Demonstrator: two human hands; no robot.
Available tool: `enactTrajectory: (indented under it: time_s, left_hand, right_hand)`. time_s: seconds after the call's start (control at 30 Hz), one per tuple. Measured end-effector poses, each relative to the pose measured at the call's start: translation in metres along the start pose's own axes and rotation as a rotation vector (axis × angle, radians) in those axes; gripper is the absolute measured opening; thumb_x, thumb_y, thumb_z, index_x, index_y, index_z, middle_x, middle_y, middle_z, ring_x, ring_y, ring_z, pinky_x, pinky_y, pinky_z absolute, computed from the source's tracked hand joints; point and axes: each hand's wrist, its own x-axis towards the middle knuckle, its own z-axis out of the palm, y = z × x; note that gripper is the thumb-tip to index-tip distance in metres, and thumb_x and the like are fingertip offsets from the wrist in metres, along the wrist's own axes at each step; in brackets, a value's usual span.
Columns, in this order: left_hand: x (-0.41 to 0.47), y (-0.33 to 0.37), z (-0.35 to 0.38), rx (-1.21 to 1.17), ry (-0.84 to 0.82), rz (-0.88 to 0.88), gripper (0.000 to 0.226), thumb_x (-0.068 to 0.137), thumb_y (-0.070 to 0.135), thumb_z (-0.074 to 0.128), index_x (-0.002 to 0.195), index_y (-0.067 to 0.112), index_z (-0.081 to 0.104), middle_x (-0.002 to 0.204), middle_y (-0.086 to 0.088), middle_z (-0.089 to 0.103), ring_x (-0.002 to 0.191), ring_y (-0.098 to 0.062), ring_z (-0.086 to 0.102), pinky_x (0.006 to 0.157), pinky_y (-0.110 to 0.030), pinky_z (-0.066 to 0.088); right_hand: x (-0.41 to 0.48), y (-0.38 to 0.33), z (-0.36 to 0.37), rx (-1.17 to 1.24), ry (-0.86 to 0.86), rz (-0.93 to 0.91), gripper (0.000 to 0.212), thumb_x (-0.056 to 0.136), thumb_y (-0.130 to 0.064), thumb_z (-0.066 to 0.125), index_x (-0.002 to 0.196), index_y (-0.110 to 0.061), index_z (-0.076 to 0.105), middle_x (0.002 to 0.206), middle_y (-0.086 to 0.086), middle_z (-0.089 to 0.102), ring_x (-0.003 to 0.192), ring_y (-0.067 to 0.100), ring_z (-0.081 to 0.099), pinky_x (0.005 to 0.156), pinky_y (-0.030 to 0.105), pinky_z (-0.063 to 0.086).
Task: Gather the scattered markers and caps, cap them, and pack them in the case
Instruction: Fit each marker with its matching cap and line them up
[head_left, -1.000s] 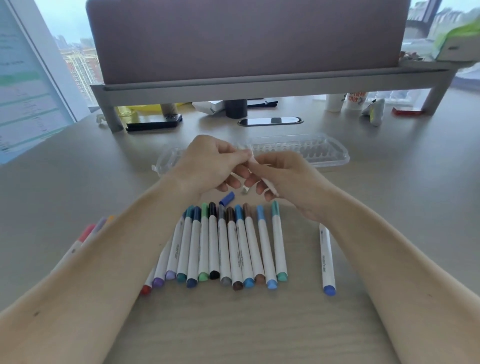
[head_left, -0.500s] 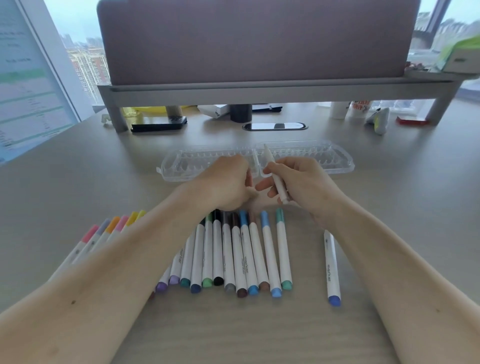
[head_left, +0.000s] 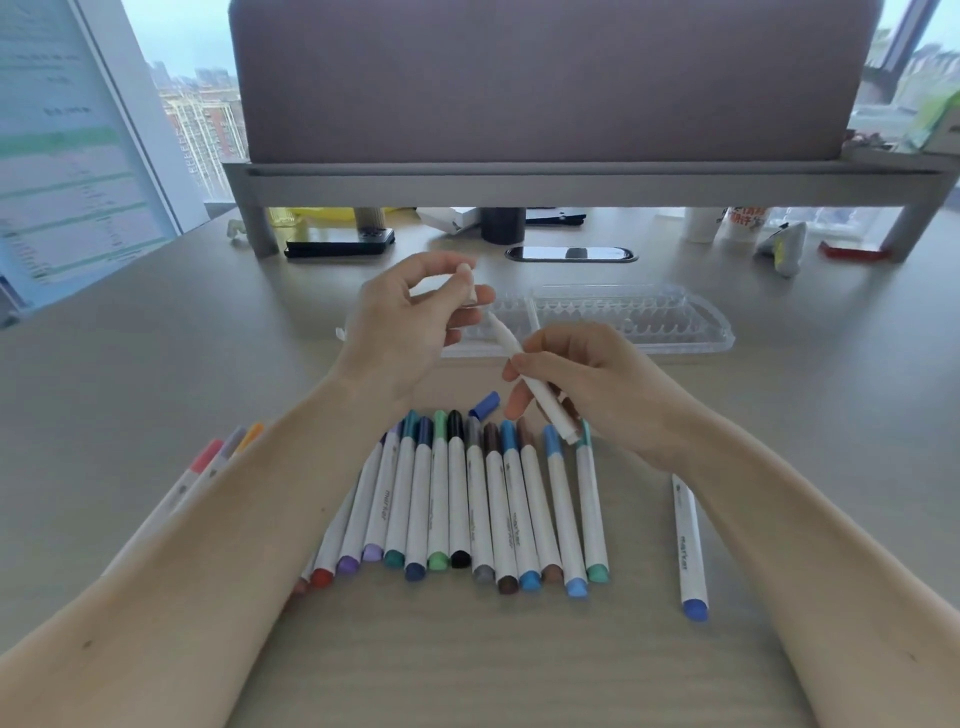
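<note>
Two hands are up over the surface (head_left: 156, 338) in the head view, mid-capping by the look of it. Left hand (head_left: 410, 322) pinches a small white cap (head_left: 466, 283) between thumb and forefinger. Right hand (head_left: 592, 379) has its fingers (head_left: 524, 358) wrapped round a white marker (head_left: 532, 379) with a smooth plastic barrel. Its long axis runs from the tip at upper left down to the butt at lower right. So the cap sits just up-left of the tip, near but not on yet, and I'd say the left hand has to close that gap along the barrel's line. Below lies a tidy row of capped markers (head_left: 467, 499), white barrels with coloured ends, plus a loose blue cap (head_left: 485, 404) and a lone blue-ended marker (head_left: 688, 545) off right. Clear ribbed case (head_left: 649, 317) lies opened flat behind the hands.
</note>
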Motion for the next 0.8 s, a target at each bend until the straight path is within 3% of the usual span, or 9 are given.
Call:
enactTrajectory:
  time_s: [0.3, 0.4, 0.47, 0.57, 0.8]
  left_hand:
    - [-0.007, 0.004, 0.005, -0.023, -0.077, -0.025, 0.015, 0.102, 0.027, 0.063, 0.113, 0.020, 0.068, 0.096, 0.005, 0.080, 0.092, -0.009, 0.076, 0.091, -0.034, 0.055]
    - [-0.010, 0.003, 0.007, -0.013, -0.116, -0.019, 0.016, 0.100, 0.026, 0.066, 0.110, 0.015, 0.070, 0.096, 0.002, 0.081, 0.093, -0.012, 0.076, 0.090, -0.035, 0.054]
    - [-0.010, 0.003, 0.008, -0.001, -0.120, -0.008, 0.013, 0.098, 0.026, 0.068, 0.106, 0.016, 0.071, 0.096, 0.001, 0.081, 0.093, -0.014, 0.077, 0.091, -0.036, 0.055]
    - [-0.011, 0.005, 0.008, -0.008, -0.124, 0.003, 0.011, 0.098, 0.025, 0.068, 0.105, 0.016, 0.071, 0.095, 0.000, 0.081, 0.093, -0.014, 0.077, 0.089, -0.034, 0.056]
    - [-0.012, 0.013, 0.009, 0.052, -0.147, -0.005, 0.016, 0.095, 0.025, 0.072, 0.106, 0.014, 0.072, 0.093, -0.002, 0.080, 0.089, -0.014, 0.077, 0.084, -0.032, 0.057]
  right_hand:
    - [0.002, 0.003, 0.000, -0.002, 0.024, -0.028, 0.023, 0.103, -0.032, 0.056, 0.098, -0.018, 0.074, 0.083, 0.001, 0.080, 0.094, 0.047, 0.067, 0.097, 0.054, 0.055]
    - [0.004, 0.006, 0.000, -0.005, 0.045, -0.051, 0.028, 0.106, -0.034, 0.053, 0.097, -0.017, 0.074, 0.082, 0.000, 0.079, 0.079, 0.039, 0.067, 0.085, 0.045, 0.056]
    - [0.005, 0.008, -0.001, -0.020, 0.056, -0.066, 0.030, 0.106, -0.034, 0.052, 0.096, -0.017, 0.074, 0.079, -0.001, 0.078, 0.066, 0.022, 0.061, 0.071, 0.035, 0.052]
    - [0.006, 0.009, -0.001, -0.027, 0.058, -0.069, 0.030, 0.107, -0.032, 0.052, 0.092, -0.016, 0.072, 0.071, -0.004, 0.073, 0.061, 0.009, 0.058, 0.065, 0.026, 0.048]
    - [0.007, 0.010, -0.005, 0.053, 0.062, -0.059, 0.037, 0.107, -0.034, 0.051, 0.090, -0.009, 0.073, 0.068, -0.001, 0.069, 0.063, 0.011, 0.059, 0.072, 0.034, 0.049]
